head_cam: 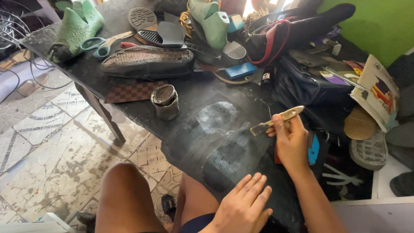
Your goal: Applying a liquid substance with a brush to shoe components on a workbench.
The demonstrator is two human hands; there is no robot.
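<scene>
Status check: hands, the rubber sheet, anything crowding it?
Right hand grips a small knife. Left hand flat on black rubber sheet. Tin beside sheet.

Left hand [242, 208]: wrist cut off by the lower edge, palm pressed flat and unseen. Right hand [291, 140]: fingers cover the middle of the pale knife [277, 121] (blade edge too blurred to judge). Glue tin [165, 101]: contents indistinct. Green shoe last [78, 22]: top cropped by the upper edge.
</scene>
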